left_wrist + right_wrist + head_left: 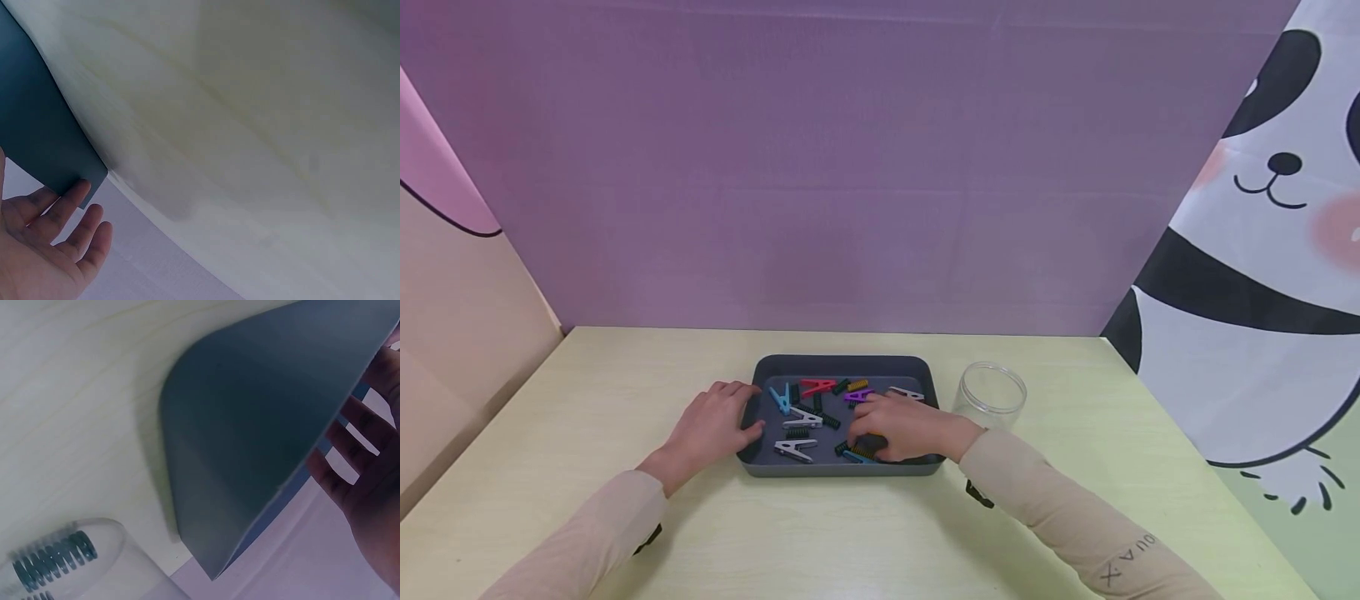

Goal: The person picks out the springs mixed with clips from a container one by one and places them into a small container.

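Note:
A dark grey tray (842, 469) on the table holds clothespin-like clips and small coil springs. My left hand (718, 421) rests at the tray's left rim, thumb and fingers apart; in the left wrist view a fingertip touches the outer wall (47, 119). My right hand (910, 425) reaches down into the tray's right half, thumb apart from the fingers, over a yellow spring (862, 452) and a blue clip (859, 458). The tray wall (250, 425) hides those fingertips in the right wrist view. Near them lie a purple clip (858, 395) and a dark spring (841, 448).
Right of the tray stands a clear jar (992, 390), with dark green springs (55, 559) inside. Elsewhere in the tray are a red clip (817, 387), a light blue clip (781, 400) and grey clips (795, 450). A purple backdrop (850, 167) rises behind the table.

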The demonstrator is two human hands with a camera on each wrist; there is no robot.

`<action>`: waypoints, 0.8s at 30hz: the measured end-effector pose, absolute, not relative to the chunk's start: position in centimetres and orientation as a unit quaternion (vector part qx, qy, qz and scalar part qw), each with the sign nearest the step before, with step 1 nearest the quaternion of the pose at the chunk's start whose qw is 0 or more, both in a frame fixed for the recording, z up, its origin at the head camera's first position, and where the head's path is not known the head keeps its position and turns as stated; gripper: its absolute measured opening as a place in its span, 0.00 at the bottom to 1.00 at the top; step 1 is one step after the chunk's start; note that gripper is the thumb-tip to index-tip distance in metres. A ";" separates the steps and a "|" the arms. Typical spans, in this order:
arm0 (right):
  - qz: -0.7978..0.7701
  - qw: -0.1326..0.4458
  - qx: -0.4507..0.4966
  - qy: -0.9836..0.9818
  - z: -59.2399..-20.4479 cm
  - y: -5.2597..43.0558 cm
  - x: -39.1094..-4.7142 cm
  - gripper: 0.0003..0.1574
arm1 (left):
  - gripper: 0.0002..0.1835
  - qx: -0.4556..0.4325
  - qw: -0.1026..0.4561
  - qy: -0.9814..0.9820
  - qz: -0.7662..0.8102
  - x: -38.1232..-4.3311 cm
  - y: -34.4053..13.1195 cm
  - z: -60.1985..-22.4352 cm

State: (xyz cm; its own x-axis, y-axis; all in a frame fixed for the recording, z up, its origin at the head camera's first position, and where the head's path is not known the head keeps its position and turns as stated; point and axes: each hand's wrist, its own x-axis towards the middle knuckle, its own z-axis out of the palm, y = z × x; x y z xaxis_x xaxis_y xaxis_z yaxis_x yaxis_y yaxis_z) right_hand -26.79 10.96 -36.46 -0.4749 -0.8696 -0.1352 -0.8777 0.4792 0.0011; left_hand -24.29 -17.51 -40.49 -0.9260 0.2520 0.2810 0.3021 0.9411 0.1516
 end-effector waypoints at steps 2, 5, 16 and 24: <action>0.036 0.057 -0.510 0.857 -36.4 10.9 -26.8 0.21 | 0.26 -0.142 0.130 -0.977 -0.096 -24.3 -17.5 -40.5; 0.039 0.057 -0.510 0.857 -36.4 10.8 -26.7 0.20 | 0.26 -0.143 0.131 -0.976 -0.097 -24.3 -17.5 -40.5; 0.057 0.055 -0.510 0.856 -36.1 10.7 -26.6 0.23 | 0.26 -0.145 0.133 -0.976 -0.096 -24.4 -17.6 -40.6; 0.063 0.046 -0.516 0.853 -36.3 10.8 -26.6 0.24 | 0.26 -0.146 0.136 -0.976 -0.093 -24.4 -17.6 -40.7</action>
State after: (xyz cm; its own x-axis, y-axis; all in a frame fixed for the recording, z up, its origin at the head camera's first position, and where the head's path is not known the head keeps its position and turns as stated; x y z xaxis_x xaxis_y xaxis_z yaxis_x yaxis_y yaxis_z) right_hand -26.65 10.83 -36.32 -0.4642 -0.8740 -0.1441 -0.8856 0.4605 0.0596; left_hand -24.41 -17.56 -40.68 -0.9207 0.2588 0.2920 0.3095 0.9401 0.1426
